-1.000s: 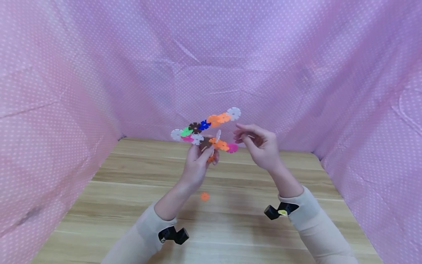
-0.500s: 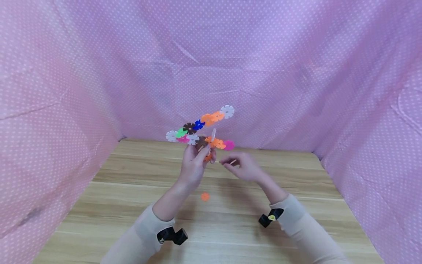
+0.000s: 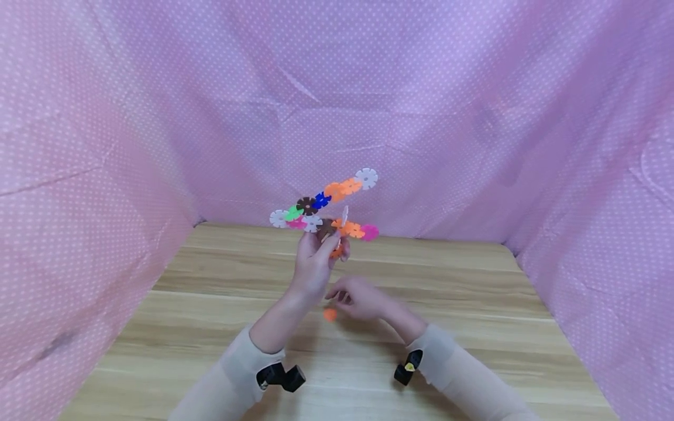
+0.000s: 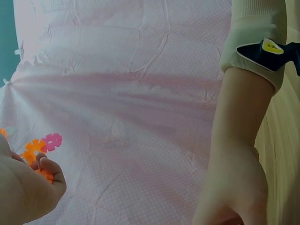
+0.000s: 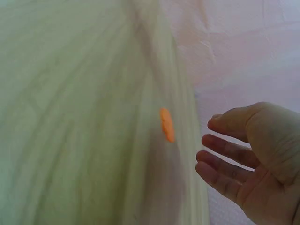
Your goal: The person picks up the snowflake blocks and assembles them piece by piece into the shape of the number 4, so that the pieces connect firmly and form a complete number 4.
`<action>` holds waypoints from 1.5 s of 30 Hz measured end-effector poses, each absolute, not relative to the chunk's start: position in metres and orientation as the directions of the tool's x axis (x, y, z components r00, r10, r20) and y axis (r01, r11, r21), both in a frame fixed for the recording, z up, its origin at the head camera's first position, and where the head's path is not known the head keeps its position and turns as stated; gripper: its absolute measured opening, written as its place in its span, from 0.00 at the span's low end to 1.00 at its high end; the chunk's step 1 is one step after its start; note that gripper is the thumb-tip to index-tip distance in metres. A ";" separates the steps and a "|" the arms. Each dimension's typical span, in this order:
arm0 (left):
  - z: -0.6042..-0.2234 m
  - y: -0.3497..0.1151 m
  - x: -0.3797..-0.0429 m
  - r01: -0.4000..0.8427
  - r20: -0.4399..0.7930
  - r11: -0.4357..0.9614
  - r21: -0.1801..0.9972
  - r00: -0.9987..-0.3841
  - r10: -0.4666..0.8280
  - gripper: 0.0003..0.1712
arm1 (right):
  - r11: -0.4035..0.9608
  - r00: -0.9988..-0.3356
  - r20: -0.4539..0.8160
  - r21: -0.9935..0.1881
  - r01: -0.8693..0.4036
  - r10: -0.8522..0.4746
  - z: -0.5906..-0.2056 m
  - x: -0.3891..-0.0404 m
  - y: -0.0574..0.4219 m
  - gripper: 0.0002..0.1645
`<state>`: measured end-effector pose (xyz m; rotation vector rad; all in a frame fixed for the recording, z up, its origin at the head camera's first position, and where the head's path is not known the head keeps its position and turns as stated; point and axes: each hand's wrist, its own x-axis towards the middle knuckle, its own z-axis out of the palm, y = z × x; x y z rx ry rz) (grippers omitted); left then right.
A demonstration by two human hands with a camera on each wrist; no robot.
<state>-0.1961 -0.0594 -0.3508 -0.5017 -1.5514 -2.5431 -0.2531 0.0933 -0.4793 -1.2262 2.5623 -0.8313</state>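
Note:
Raised over the table, my left hand [image 3: 314, 266] grips a chain of joined snowflake discs [image 3: 306, 206] in white, green, brown, blue, orange and pink. Its fingers curl round the lower part, hiding some of the discs there. In the left wrist view a pink disc [image 4: 52, 142] and an orange disc [image 4: 35, 149] stick out past the fingers. A single orange snowflake disc [image 3: 330, 314] lies on the wood. Just above and beside it hovers my right hand [image 3: 358, 298], fingers loosely bent and apart, holding nothing. The right wrist view shows that hand [image 5: 262, 159] separated from the loose orange disc [image 5: 167, 125].
The wood-grain table [image 3: 221, 327] spreads under both hands. Pink dotted cloth [image 3: 337, 88] hangs at the back and both sides. A black wrist camera [image 3: 281, 376] sits on the left sleeve, another [image 3: 408, 367] on the right.
My right hand has come down and left, from beside the joined discs to close by the loose orange disc. The left hand has stayed nearly in place, still gripping the chain.

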 end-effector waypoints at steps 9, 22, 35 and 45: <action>-0.351 -0.061 -0.195 0.251 0.329 -0.450 0.857 -0.939 0.103 0.14 | 0.556 -0.597 0.020 -0.338 -0.759 -0.802 -0.489 -0.237 0.073 0.08; -0.349 -0.062 -0.195 0.278 0.360 -0.444 0.852 -0.927 0.109 0.11 | 0.588 -0.678 0.003 -0.496 -0.639 -0.735 -0.489 -0.238 0.079 0.04; -0.351 -0.061 -0.195 0.284 0.360 -0.422 0.861 -0.926 0.111 0.10 | 0.533 -0.822 0.225 -0.667 -0.522 -0.524 -0.435 -0.271 0.153 0.05; -0.353 -0.060 -0.197 0.277 0.353 -0.396 0.876 -0.927 0.131 0.16 | 0.453 -0.871 0.387 -0.746 -0.488 -0.302 -0.368 -0.262 0.178 0.09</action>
